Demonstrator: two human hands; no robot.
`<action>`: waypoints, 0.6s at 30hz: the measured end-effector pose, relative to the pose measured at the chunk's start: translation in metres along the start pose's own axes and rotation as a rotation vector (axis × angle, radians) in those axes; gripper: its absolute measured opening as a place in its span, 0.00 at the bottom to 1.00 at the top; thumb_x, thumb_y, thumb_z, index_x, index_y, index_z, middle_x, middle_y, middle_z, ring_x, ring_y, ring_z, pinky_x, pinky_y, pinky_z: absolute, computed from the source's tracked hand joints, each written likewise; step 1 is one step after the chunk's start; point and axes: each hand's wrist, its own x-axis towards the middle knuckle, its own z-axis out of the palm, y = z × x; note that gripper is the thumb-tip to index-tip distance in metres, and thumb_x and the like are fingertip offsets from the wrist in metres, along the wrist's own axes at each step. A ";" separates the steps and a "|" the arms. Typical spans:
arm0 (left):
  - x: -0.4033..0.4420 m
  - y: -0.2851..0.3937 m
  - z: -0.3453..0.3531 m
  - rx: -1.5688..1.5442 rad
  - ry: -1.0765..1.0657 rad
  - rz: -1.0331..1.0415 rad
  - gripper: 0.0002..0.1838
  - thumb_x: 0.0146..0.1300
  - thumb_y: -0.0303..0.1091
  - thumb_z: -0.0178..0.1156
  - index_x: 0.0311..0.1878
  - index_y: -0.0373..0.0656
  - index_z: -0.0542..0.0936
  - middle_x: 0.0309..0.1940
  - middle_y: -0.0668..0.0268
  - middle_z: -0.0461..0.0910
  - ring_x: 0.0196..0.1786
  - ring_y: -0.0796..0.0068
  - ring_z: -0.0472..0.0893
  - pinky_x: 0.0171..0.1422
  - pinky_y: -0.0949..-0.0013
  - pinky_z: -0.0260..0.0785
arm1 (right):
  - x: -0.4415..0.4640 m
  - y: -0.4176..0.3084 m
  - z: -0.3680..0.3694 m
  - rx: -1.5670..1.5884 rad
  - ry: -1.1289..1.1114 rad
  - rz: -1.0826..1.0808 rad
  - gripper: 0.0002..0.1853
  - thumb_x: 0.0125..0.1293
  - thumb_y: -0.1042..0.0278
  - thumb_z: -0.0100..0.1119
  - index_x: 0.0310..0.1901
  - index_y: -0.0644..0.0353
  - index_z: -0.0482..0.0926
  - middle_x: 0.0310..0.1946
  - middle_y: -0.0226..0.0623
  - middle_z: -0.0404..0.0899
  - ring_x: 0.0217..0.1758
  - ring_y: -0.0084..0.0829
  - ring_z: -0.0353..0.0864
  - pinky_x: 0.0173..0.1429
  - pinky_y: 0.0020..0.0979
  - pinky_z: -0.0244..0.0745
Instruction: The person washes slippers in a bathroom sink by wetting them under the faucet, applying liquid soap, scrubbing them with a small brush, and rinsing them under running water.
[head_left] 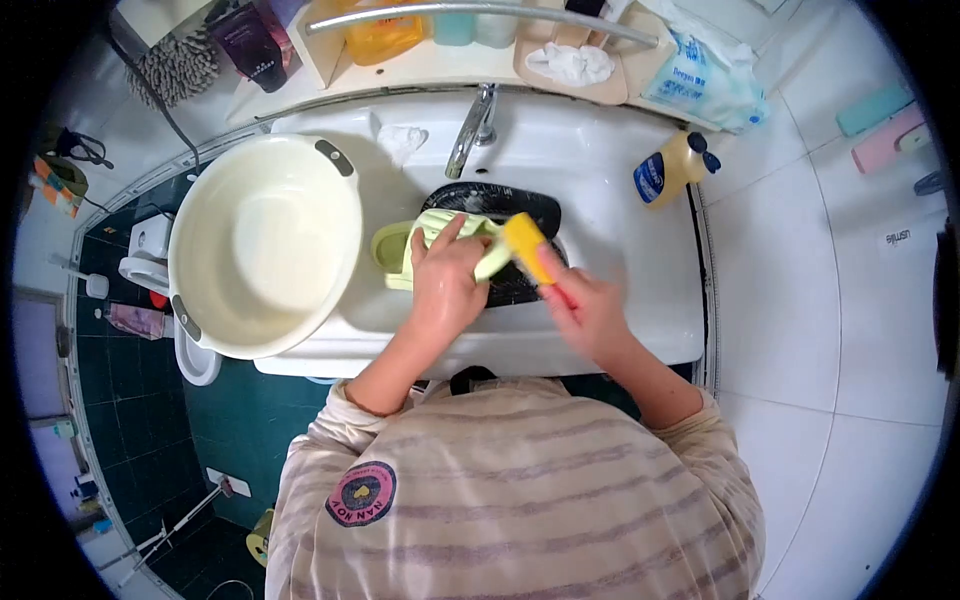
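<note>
Over the sink basin my left hand [447, 283] is closed around a pale green slipper [400, 262], fingers spread across its ribbed upper. A brush [526, 243] with a yellow head and a red handle is gripped in my right hand [588, 312]. The yellow head touches or nearly touches the slipper's right end. My right hand is slightly blurred. Beneath both hands lies a black object [535, 207] streaked with white foam in the basin. My hands and the slipper cover much of it, so its kind is unclear.
A large cream washbasin [345, 235] stands on the sink's left side. Above the basin is a metal faucet [472, 130]. A yellow bottle with a dark cap [665, 178] sits at the right rim. The back shelf holds bottles and a wipes pack [700, 80].
</note>
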 end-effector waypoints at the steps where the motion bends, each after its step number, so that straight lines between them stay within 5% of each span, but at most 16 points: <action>1: 0.000 -0.001 0.005 -0.023 0.020 -0.025 0.19 0.41 0.25 0.62 0.42 0.44 0.80 0.45 0.64 0.81 0.64 0.56 0.70 0.67 0.33 0.47 | -0.006 -0.017 0.003 0.054 -0.057 -0.090 0.28 0.61 0.67 0.60 0.65 0.46 0.69 0.21 0.39 0.73 0.21 0.38 0.75 0.27 0.35 0.71; 4: 0.001 -0.006 0.014 0.029 0.039 0.017 0.19 0.44 0.27 0.62 0.44 0.45 0.81 0.43 0.63 0.82 0.63 0.58 0.72 0.68 0.38 0.49 | -0.002 -0.014 0.009 0.094 -0.080 -0.164 0.29 0.61 0.69 0.59 0.65 0.45 0.68 0.21 0.41 0.74 0.21 0.38 0.75 0.28 0.35 0.71; 6: -0.005 -0.014 0.017 0.021 -0.011 -0.008 0.19 0.44 0.27 0.63 0.44 0.46 0.81 0.43 0.63 0.82 0.62 0.58 0.72 0.68 0.38 0.49 | 0.007 0.017 0.013 0.191 -0.005 0.056 0.30 0.61 0.70 0.59 0.66 0.45 0.67 0.22 0.41 0.74 0.22 0.39 0.76 0.28 0.36 0.72; 10: 0.000 -0.016 0.018 -0.079 0.106 -0.025 0.18 0.41 0.24 0.62 0.40 0.45 0.81 0.39 0.61 0.81 0.61 0.56 0.73 0.67 0.38 0.50 | -0.001 0.000 0.019 0.147 -0.126 -0.108 0.29 0.61 0.71 0.58 0.66 0.45 0.67 0.24 0.43 0.76 0.22 0.39 0.77 0.28 0.37 0.72; 12: -0.013 -0.015 0.029 -0.037 0.047 -0.045 0.17 0.41 0.23 0.62 0.40 0.41 0.79 0.38 0.60 0.79 0.63 0.53 0.71 0.68 0.39 0.49 | 0.009 0.048 0.030 0.140 0.008 -0.149 0.27 0.62 0.68 0.58 0.65 0.45 0.69 0.24 0.43 0.77 0.22 0.38 0.77 0.28 0.36 0.72; 14: -0.028 -0.003 0.025 0.080 -0.057 0.081 0.23 0.41 0.25 0.66 0.46 0.42 0.77 0.48 0.59 0.78 0.66 0.54 0.67 0.70 0.40 0.48 | 0.013 0.081 0.023 0.047 -0.064 0.245 0.26 0.63 0.65 0.58 0.64 0.45 0.69 0.24 0.43 0.78 0.21 0.36 0.76 0.29 0.35 0.71; 15: -0.036 0.000 0.032 0.063 -0.112 0.119 0.25 0.41 0.27 0.67 0.47 0.43 0.76 0.50 0.59 0.76 0.66 0.54 0.67 0.70 0.40 0.47 | 0.011 0.088 0.023 0.054 -0.068 0.238 0.26 0.63 0.65 0.58 0.64 0.45 0.69 0.24 0.43 0.78 0.21 0.36 0.76 0.29 0.35 0.71; 16: -0.039 0.007 0.031 0.040 -0.168 0.155 0.26 0.42 0.29 0.68 0.49 0.44 0.75 0.52 0.59 0.75 0.66 0.54 0.67 0.70 0.40 0.47 | 0.007 0.087 0.019 0.056 -0.133 0.263 0.25 0.65 0.67 0.58 0.64 0.47 0.70 0.21 0.34 0.71 0.23 0.26 0.69 0.28 0.28 0.66; 17: -0.044 0.009 0.027 -0.118 -0.241 0.164 0.24 0.47 0.31 0.68 0.49 0.42 0.73 0.54 0.57 0.74 0.61 0.53 0.70 0.66 0.45 0.56 | 0.004 0.086 0.017 0.055 -0.200 0.291 0.24 0.66 0.69 0.57 0.64 0.49 0.70 0.19 0.25 0.64 0.24 0.16 0.61 0.28 0.22 0.61; 18: -0.041 0.008 0.023 -0.119 -0.241 0.161 0.24 0.47 0.31 0.68 0.49 0.42 0.73 0.54 0.57 0.74 0.61 0.53 0.70 0.66 0.45 0.56 | 0.003 0.087 0.018 0.055 -0.203 0.292 0.24 0.66 0.69 0.57 0.64 0.49 0.70 0.19 0.25 0.64 0.24 0.16 0.61 0.28 0.22 0.61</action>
